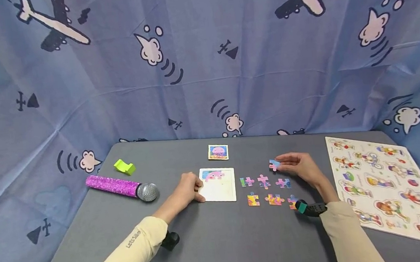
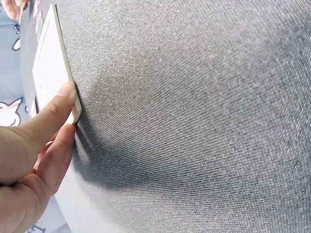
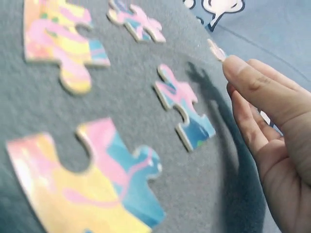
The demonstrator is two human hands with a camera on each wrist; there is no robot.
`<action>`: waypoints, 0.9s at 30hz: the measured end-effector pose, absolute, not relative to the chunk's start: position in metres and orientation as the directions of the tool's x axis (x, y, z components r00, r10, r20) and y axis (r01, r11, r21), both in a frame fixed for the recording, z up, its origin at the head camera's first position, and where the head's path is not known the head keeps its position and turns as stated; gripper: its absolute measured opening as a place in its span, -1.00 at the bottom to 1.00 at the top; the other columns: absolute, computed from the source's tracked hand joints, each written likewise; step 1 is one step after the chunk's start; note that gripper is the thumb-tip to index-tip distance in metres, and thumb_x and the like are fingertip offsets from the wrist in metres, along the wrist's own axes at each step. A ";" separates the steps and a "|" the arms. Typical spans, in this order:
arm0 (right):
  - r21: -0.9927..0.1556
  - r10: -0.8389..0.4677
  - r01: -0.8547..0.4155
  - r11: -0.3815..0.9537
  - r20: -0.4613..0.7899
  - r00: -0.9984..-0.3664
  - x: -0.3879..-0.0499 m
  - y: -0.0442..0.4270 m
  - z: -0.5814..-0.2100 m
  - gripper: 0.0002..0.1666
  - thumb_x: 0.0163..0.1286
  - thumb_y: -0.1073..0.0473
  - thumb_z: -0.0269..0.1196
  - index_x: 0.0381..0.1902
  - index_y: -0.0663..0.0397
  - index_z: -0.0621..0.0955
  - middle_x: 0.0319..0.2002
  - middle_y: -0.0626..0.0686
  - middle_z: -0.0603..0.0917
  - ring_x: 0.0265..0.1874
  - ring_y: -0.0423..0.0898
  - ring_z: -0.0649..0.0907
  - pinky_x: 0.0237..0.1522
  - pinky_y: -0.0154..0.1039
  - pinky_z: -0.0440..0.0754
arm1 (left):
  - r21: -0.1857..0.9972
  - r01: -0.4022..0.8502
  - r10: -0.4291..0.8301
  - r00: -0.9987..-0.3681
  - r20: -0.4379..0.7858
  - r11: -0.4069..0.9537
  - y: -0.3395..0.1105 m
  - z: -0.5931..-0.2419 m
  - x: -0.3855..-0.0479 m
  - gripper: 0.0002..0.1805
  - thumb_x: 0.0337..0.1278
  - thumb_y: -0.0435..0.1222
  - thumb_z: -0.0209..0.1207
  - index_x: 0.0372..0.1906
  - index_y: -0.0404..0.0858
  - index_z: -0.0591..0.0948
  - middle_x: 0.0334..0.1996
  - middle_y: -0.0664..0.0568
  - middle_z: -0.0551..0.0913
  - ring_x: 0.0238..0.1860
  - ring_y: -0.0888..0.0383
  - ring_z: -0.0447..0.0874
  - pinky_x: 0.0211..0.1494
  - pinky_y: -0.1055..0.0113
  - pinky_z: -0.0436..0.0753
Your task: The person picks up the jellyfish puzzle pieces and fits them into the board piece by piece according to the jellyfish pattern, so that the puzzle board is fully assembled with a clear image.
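Blue and pink, the piece (image 1: 273, 165) is pinched in the right hand (image 1: 301, 167), right of the tray (image 1: 219, 191), whose left edge the left hand (image 1: 186, 190) pinches. Best, probably: brace the tray, match colours and tabs, then lower the piece flat.

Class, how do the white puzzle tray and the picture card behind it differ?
The puzzle tray is larger than the picture card. The tray is mostly blank white, with pink-and-blue pieces at its far side; the card's picture fills all but a pale border. The left hand grips the tray, while no hand touches the card. Both are four-sided.
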State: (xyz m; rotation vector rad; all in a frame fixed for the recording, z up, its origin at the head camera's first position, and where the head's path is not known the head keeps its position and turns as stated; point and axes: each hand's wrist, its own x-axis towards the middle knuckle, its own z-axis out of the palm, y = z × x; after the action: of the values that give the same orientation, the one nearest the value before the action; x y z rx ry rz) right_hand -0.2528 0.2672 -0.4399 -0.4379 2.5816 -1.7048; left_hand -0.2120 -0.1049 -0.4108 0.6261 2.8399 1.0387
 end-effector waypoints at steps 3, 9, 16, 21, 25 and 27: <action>-0.922 -0.243 -0.217 0.321 0.141 -0.960 -0.253 0.260 -0.439 -0.57 0.18 0.35 0.36 -0.01 0.49 0.58 -0.06 0.33 0.66 -0.21 -0.34 0.67 -0.18 -0.46 0.61 | 0.628 0.376 0.401 -0.909 0.110 0.681 -0.106 -0.412 -0.212 -0.26 -0.48 -0.51 0.54 -0.70 -0.18 0.06 -0.70 0.17 -0.06 -0.63 0.26 -0.12 -0.48 0.42 -0.04; -0.948 -0.259 -0.194 0.254 0.126 -0.958 -0.252 0.237 -0.436 -0.56 0.14 0.31 0.40 -0.05 0.48 0.61 -0.16 0.03 0.74 -0.20 -0.30 0.69 -0.17 -0.43 0.62 | 0.635 0.402 0.413 -0.900 0.140 0.660 -0.108 -0.416 -0.211 -0.26 -0.50 -0.52 0.53 -0.70 -0.17 0.06 -0.71 0.18 -0.05 -0.62 0.27 -0.10 -0.48 0.43 -0.03; -0.952 -0.283 -0.190 0.241 0.118 -0.952 -0.256 0.211 -0.437 -0.61 0.11 0.34 0.40 -0.09 0.45 0.64 -0.11 0.24 0.70 -0.20 -0.23 0.70 -0.16 -0.39 0.63 | 0.629 0.369 0.379 -0.917 0.125 0.684 -0.109 -0.417 -0.210 -0.36 -0.49 -0.51 0.54 -0.71 -0.25 0.17 -0.69 0.17 0.06 -0.60 0.28 0.01 -0.49 0.47 0.03; -0.953 -0.298 -0.179 0.244 0.102 -0.949 -0.260 0.192 -0.440 -0.61 0.13 0.33 0.40 -0.08 0.41 0.65 -0.08 0.29 0.68 -0.17 -0.18 0.70 -0.13 -0.39 0.62 | 0.602 0.403 0.397 -0.905 0.152 0.689 -0.108 -0.416 -0.209 -0.29 -0.54 -0.54 0.53 -0.73 -0.23 0.10 -0.72 0.16 -0.01 -0.62 0.27 -0.07 -0.49 0.44 -0.02; -0.957 -0.297 -0.168 0.235 0.094 -0.950 -0.263 0.176 -0.444 -0.63 0.12 0.34 0.40 -0.09 0.39 0.66 -0.10 0.28 0.69 -0.18 -0.18 0.70 -0.13 -0.39 0.62 | 0.594 0.373 0.375 -0.919 0.126 0.713 -0.106 -0.414 -0.210 -0.32 -0.52 -0.51 0.54 -0.74 -0.21 0.13 -0.71 0.17 0.04 -0.60 0.27 0.00 -0.48 0.47 0.01; -0.958 -0.298 -0.178 0.225 0.106 -0.949 -0.264 0.168 -0.446 -0.64 0.12 0.35 0.40 -0.10 0.39 0.66 -0.11 0.28 0.69 -0.21 -0.20 0.70 -0.15 -0.38 0.63 | 0.592 0.350 0.361 -0.927 0.105 0.726 -0.105 -0.413 -0.210 -0.34 -0.50 -0.49 0.55 -0.73 -0.22 0.16 -0.70 0.17 0.06 -0.59 0.27 0.04 -0.48 0.48 0.03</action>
State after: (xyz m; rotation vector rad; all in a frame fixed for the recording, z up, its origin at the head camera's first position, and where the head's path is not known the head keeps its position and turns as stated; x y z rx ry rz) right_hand -0.2636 0.1676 -0.4456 -0.4638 2.3782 -1.8385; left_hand -0.2097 -0.1048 -0.4133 0.5981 2.9022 0.9904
